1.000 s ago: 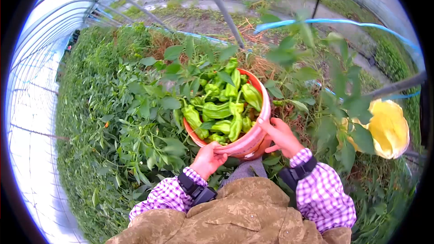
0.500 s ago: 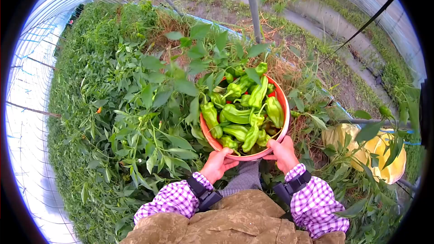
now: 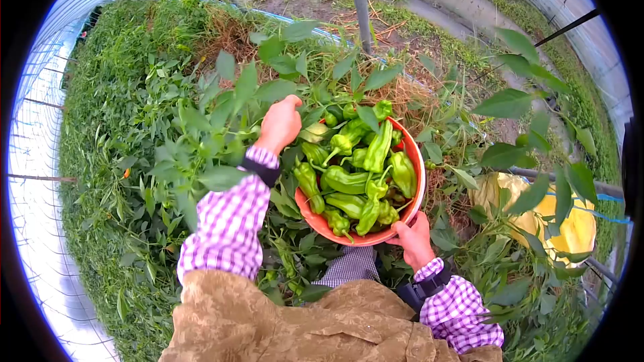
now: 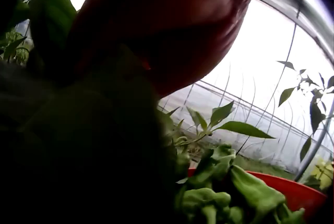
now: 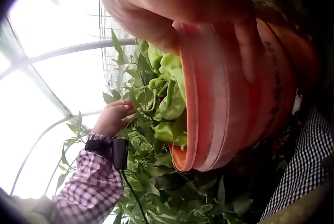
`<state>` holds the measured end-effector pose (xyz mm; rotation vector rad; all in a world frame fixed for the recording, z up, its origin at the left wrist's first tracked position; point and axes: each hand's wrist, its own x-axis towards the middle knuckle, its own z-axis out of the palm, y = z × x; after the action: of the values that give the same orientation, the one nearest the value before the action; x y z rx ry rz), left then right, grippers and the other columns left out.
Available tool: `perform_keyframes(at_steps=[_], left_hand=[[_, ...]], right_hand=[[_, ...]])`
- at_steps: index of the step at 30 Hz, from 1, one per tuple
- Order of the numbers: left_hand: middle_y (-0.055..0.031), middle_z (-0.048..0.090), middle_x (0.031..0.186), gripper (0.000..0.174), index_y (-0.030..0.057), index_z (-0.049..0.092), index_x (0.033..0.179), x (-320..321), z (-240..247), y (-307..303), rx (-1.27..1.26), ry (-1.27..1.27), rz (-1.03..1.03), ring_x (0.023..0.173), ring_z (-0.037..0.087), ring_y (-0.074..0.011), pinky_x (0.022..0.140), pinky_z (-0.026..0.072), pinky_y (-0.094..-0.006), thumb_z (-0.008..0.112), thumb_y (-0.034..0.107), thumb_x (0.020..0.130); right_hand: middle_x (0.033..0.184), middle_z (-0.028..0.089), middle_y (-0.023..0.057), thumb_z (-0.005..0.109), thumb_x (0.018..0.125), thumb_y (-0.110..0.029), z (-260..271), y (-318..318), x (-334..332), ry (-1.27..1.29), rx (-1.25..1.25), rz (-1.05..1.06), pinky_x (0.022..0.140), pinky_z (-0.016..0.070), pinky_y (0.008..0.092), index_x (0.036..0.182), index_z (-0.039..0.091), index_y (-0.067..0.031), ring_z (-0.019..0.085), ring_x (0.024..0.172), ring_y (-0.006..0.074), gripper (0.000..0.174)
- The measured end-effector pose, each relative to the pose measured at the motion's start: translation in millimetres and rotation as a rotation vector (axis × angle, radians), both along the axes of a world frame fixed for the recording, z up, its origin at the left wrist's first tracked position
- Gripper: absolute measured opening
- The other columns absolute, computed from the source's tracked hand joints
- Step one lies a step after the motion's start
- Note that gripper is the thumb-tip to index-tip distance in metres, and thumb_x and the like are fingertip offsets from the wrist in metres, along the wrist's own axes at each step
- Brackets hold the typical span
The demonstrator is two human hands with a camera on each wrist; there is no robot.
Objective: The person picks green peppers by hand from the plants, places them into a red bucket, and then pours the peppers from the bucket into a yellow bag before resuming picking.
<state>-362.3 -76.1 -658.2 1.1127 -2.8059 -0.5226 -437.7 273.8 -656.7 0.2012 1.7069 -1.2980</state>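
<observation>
A red-orange bucket (image 3: 421, 191) with a pale band holds many green peppers (image 3: 347, 179), heaped near its rim. My right hand (image 3: 414, 240) grips the rim at its near right side, with the thumb over the edge and the fingers (image 5: 248, 52) against the outer wall. My left hand (image 3: 279, 125) is off the bucket, reaching past its far left side among the pepper plant leaves (image 3: 245, 87). In the right wrist view the left hand's fingers (image 5: 121, 106) look loosely extended beside the foliage. Dark leaves and shadow cover much of the left wrist view.
Dense pepper plants (image 3: 134, 127) fill the left side. Leafy branches (image 3: 530, 134) reach in from the right, near a yellow bag or container (image 3: 573, 228). A grey pole (image 3: 359, 7) stands beyond the bucket, and the plastic tunnel's hoops (image 3: 74, 27) curve at the left.
The bucket first swung right and came upright to view. My left hand has since let go of its near rim and moved forward and left into the leaves. The right hand kept its hold.
</observation>
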Motion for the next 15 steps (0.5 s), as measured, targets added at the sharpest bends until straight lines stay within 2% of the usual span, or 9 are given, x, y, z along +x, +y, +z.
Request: perform_keyframes(at_steps=[1, 3, 4, 6, 7, 8, 12, 14, 15], left_hand=[[-0.0124, 0.066, 0.099, 0.032, 0.0017, 0.056, 0.114, -7, -7, -5, 0.0, 0.0, -0.001, 0.088, 0.063, -0.021, 0.08, 0.0499, -0.0335, 0.051, 0.004, 0.082], [-0.0195, 0.065, 0.096, 0.028, 0.0004, 0.059, 0.101, -19, -20, -10, 0.233, -0.065, -0.086, 0.095, 0.061, -0.0344, 0.081, 0.0474, -0.042, 0.057, 0.012, 0.076], [-0.0186, 0.065, 0.09, 0.032, -0.0024, 0.058, 0.101, -23, -43, -27, 0.535, -0.127, -0.069, 0.087, 0.063, -0.0317, 0.078, 0.0474, -0.0394, 0.06, 0.013, 0.073], [-0.0137, 0.065, 0.085, 0.03, -0.0034, 0.059, 0.1, -20, -50, -28, 0.721, 0.046, -0.049, 0.079, 0.062, -0.0221, 0.072, 0.0473, -0.0342, 0.062, 0.013, 0.075], [-0.0129, 0.066, 0.092, 0.031, -0.0035, 0.058, 0.106, -16, -52, -29, 0.763, 0.045, -0.012, 0.083, 0.061, -0.0188, 0.074, 0.0476, -0.0312, 0.059, 0.008, 0.077], [-0.0122, 0.066, 0.099, 0.034, -0.0036, 0.057, 0.112, -14, -26, -18, 0.806, 0.043, 0.025, 0.087, 0.061, -0.0155, 0.076, 0.0478, -0.0283, 0.056, 0.002, 0.079], [-0.0045, 0.066, 0.098, 0.028, 0.005, 0.06, 0.113, 2, 12, -6, 0.899, 0.099, 0.108, 0.084, 0.059, -0.0095, 0.076, 0.0471, -0.0265, 0.062, 0.007, 0.085], [-0.0008, 0.065, 0.095, 0.026, 0.008, 0.061, 0.112, 12, 22, -3, 0.986, 0.172, 0.097, 0.084, 0.057, -0.0077, 0.077, 0.0465, -0.0259, 0.061, 0.007, 0.086], [-0.0006, 0.065, 0.093, 0.024, 0.009, 0.063, 0.11, 18, 25, -4, 1.004, 0.229, 0.086, 0.08, 0.058, -0.0069, 0.074, 0.0471, -0.0245, 0.062, 0.008, 0.086]], right_hand=[[0.105, 0.055, 0.0161, 0.053, 0.076, -0.001, -2, 1, 0, -0.008, -0.023, 0.0, 0.068, 0.0584, 0.0391, 0.114, 0.04, 0.0042, 0.063, 0.088, 0.0264, 0.041], [0.108, 0.053, 0.0154, 0.053, 0.076, 0.001, -1, 0, -1, -0.029, -0.047, 0.005, 0.071, 0.0586, 0.0386, 0.116, 0.037, 0.0035, 0.062, 0.09, 0.0261, 0.043], [0.108, 0.053, 0.0154, 0.053, 0.076, 0.001, -3, 0, -1, -0.032, -0.045, 0.0, 0.071, 0.0586, 0.0386, 0.116, 0.037, 0.0035, 0.062, 0.09, 0.0261, 0.043], [0.096, 0.052, 0.0122, 0.056, 0.076, 0.0, -6, -1, 0, -0.026, -0.079, -0.05, 0.06, 0.0563, 0.0323, 0.11, 0.037, 0.0027, 0.059, 0.076, 0.02, 0.039], [0.093, 0.052, 0.0113, 0.056, 0.076, 0.0, -7, -2, 1, -0.024, -0.077, -0.057, 0.059, 0.0558, 0.0318, 0.108, 0.038, 0.0021, 0.059, 0.074, 0.0192, 0.037], [0.093, 0.052, 0.0113, 0.056, 0.076, 0.0, -8, -2, 1, -0.03, -0.075, -0.061, 0.059, 0.0558, 0.0318, 0.108, 0.038, 0.0021, 0.059, 0.074, 0.0192, 0.037], [0.095, 0.052, 0.0115, 0.056, 0.076, 0.0, -10, -4, 2, -0.043, -0.075, -0.038, 0.06, 0.0559, 0.0319, 0.109, 0.037, 0.0018, 0.059, 0.076, 0.0196, 0.038], [0.109, 0.053, 0.0146, 0.053, 0.077, 0.0, -12, -2, 1, -0.052, -0.064, 0.003, 0.067, 0.0582, 0.0376, 0.116, 0.038, 0.0029, 0.062, 0.09, 0.0246, 0.042], [0.108, 0.054, 0.0145, 0.053, 0.077, 0.0, -14, -2, 1, -0.055, -0.069, -0.001, 0.066, 0.0579, 0.0375, 0.115, 0.039, 0.0028, 0.062, 0.089, 0.0248, 0.041]])
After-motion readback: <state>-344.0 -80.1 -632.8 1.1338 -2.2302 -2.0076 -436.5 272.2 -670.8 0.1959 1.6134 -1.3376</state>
